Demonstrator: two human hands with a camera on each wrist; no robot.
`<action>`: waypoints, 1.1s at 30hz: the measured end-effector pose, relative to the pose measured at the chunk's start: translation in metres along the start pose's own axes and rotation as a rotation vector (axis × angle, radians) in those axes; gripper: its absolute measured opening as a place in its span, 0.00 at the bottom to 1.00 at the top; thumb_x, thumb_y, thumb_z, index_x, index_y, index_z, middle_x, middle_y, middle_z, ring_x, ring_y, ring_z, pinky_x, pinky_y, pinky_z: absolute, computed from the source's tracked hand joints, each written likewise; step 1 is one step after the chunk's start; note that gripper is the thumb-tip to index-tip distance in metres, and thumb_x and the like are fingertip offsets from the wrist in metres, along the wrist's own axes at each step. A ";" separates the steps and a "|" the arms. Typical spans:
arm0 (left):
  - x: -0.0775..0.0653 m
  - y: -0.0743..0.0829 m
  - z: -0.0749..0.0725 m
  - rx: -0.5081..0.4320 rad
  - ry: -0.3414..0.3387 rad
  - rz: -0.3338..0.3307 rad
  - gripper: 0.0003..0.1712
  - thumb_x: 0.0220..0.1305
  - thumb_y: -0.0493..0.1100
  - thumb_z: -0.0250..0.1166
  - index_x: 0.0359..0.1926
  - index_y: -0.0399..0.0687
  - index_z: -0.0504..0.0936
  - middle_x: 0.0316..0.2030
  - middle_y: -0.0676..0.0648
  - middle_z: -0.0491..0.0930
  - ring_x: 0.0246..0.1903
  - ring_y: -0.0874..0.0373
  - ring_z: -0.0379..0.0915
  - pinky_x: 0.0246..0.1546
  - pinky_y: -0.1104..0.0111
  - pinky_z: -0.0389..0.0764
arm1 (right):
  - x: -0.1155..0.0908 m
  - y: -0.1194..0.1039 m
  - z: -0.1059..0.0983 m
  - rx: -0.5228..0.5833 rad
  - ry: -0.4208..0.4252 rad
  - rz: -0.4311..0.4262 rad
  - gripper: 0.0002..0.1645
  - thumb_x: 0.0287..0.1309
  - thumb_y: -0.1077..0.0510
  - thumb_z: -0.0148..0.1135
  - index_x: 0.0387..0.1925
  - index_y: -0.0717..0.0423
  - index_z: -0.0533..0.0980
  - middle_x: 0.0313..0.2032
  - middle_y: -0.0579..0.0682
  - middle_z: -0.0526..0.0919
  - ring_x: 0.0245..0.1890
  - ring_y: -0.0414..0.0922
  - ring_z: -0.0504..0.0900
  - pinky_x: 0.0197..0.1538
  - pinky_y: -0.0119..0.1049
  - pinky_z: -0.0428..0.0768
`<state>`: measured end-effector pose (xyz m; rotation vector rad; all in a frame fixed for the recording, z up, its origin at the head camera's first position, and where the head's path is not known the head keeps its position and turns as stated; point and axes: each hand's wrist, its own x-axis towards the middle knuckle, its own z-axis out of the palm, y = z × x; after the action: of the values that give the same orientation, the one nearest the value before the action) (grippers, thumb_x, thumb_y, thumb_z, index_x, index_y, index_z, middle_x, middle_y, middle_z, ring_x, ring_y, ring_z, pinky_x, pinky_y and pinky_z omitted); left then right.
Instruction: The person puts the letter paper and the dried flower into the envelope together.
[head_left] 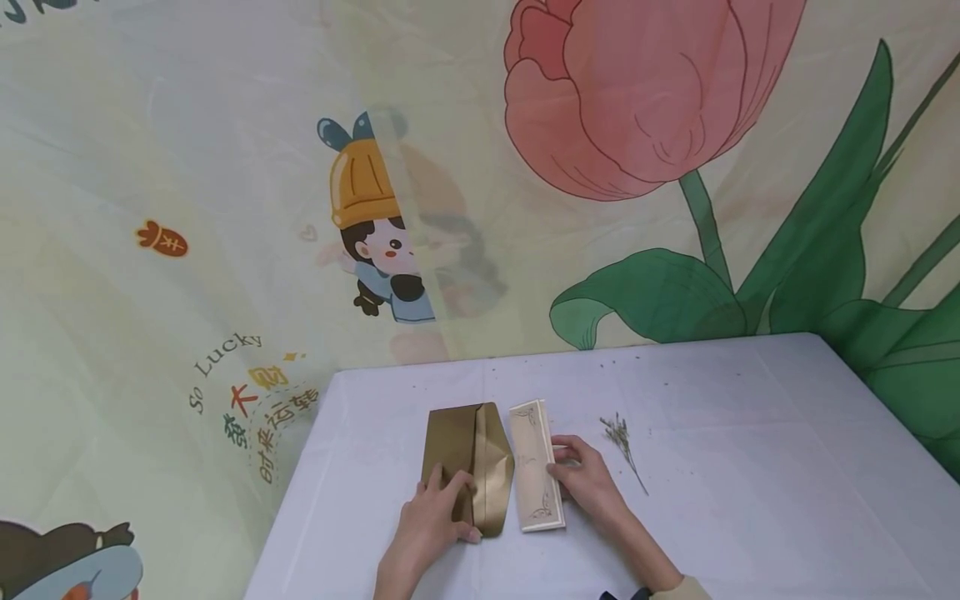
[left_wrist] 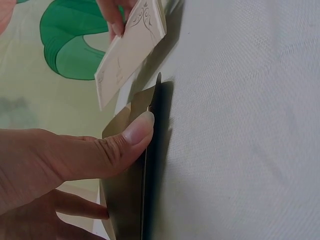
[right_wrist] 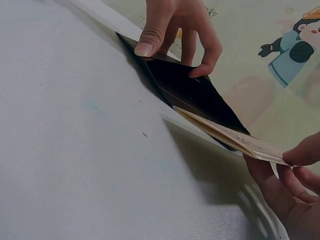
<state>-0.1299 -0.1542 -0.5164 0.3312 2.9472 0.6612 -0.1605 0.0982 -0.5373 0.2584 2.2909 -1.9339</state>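
Note:
A gold envelope (head_left: 450,433) lies on the table with its flap (head_left: 492,492) opened out to the right. My left hand (head_left: 427,521) grips it near its lower end, thumb at the near edge and index finger curled at the mouth. In the right wrist view the envelope's mouth (right_wrist: 192,92) gapes, dark inside. Just right of the flap, my right hand (head_left: 588,482) pinches a folded cream card (head_left: 535,471) by its right long edge. Scroll ornaments decorate the card. It is tilted above the cloth, its left edge close to the envelope's mouth in the right wrist view.
A small dried flower sprig (head_left: 621,442) lies to the right of my right hand. Tiny dark crumbs dot the white tablecloth (head_left: 735,475), mostly towards the back. Behind the table hangs a printed curtain (head_left: 247,167) with tulips and cartoon figures.

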 end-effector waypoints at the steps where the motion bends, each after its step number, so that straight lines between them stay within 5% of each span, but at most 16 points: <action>1: 0.000 0.000 0.001 0.001 -0.001 -0.001 0.37 0.40 0.54 0.83 0.52 0.62 0.75 0.67 0.21 0.66 0.58 0.15 0.69 0.37 0.35 0.78 | 0.000 0.000 0.000 0.007 -0.006 0.000 0.30 0.61 0.67 0.62 0.66 0.64 0.70 0.47 0.60 0.81 0.34 0.44 0.86 0.35 0.39 0.85; 16: 0.001 -0.003 0.004 0.001 -0.005 -0.009 0.37 0.40 0.54 0.83 0.52 0.62 0.76 0.68 0.21 0.65 0.58 0.13 0.67 0.38 0.33 0.78 | -0.003 -0.001 0.001 0.136 -0.044 -0.012 0.30 0.61 0.69 0.62 0.64 0.66 0.70 0.48 0.63 0.80 0.32 0.47 0.86 0.34 0.43 0.87; 33: 0.000 0.002 0.002 -0.003 -0.010 -0.022 0.36 0.40 0.53 0.83 0.51 0.62 0.76 0.68 0.21 0.65 0.59 0.14 0.67 0.40 0.32 0.76 | -0.001 -0.002 0.003 0.151 -0.063 -0.014 0.30 0.59 0.69 0.62 0.65 0.66 0.70 0.48 0.63 0.81 0.34 0.48 0.86 0.36 0.44 0.87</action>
<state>-0.1291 -0.1516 -0.5173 0.3000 2.9359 0.6598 -0.1598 0.0952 -0.5357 0.1935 2.1165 -2.0938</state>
